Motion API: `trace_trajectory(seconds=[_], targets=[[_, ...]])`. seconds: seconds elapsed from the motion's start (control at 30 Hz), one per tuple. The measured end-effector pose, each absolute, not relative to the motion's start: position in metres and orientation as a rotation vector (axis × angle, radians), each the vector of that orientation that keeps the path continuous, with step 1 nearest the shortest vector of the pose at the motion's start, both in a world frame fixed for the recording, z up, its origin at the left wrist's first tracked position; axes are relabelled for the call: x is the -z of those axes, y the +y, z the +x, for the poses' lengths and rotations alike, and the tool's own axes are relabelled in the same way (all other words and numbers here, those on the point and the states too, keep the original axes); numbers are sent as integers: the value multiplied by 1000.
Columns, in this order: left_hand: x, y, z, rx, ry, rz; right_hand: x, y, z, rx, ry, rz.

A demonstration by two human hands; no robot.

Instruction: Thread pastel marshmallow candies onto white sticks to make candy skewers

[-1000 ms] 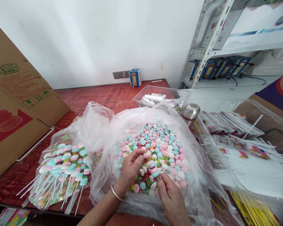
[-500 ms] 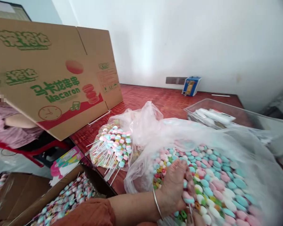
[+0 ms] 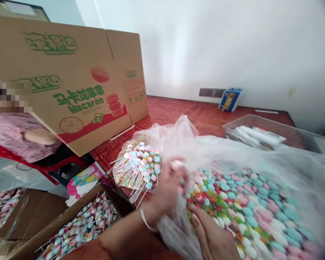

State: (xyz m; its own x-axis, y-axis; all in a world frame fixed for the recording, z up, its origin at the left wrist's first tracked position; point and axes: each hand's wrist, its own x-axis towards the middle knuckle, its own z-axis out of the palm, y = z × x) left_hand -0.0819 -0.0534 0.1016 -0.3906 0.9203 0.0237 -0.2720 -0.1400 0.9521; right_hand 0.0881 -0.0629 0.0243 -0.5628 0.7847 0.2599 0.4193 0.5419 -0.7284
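My left hand (image 3: pixel 173 186), with a pale bangle at the wrist, is over the near left edge of a clear plastic bag (image 3: pixel 176 231). Blurred by motion, its fingers are closed around a candy skewer (image 3: pixel 177 165), of which a pale piece shows at the top. My right hand (image 3: pixel 213 234) reaches in at the bag's near side, touching loose candies (image 3: pixel 249 216) in pink, blue and white, with small coloured gummy rings (image 3: pixel 209 196) among them. Its fingers are pressed together; what they hold is hidden. Left of the bag lies a bundle of finished candy skewers (image 3: pixel 142 162) on white sticks.
A large cardboard box (image 3: pixel 78 90) stands at the left of the red-brown table (image 3: pixel 168 108). Below it, an open carton (image 3: pixel 81 220) holds many wrapped candies. A clear plastic tray (image 3: pixel 260 122) and a blue box (image 3: pixel 230 100) are behind. A seated person (image 3: pixel 24 133) is at far left.
My left hand has lifted from the loose candies and moved left with the candy skewer, toward the bundle. My right hand now shows more fully at the bag's near side. The view has shifted left.
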Motion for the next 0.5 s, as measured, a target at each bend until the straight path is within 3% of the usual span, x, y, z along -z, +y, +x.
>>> trace_trajectory(seconds=[0.13,0.2,0.23,0.27,0.33,0.5], targets=[[-137,-49,-208,-1782,1782,1155,-45,-53,106,-731,-2120,-1134],[-129,-33,-264,-1584,2417,1279,-44,-54,123,-708,-2117,-1298],[-119,-25,-285,-1316,2650,1294,-41,-58,131,-712,-2133,-1366],[-108,-19,-301,-1019,2740,1364,-37,-64,137,-727,-2159,-1417],[-88,-14,-319,-804,2682,1415,-25,-80,144,-774,-2239,-1465],[-73,-23,-324,-694,2658,1465,1,-123,146,-836,-2514,-1444]])
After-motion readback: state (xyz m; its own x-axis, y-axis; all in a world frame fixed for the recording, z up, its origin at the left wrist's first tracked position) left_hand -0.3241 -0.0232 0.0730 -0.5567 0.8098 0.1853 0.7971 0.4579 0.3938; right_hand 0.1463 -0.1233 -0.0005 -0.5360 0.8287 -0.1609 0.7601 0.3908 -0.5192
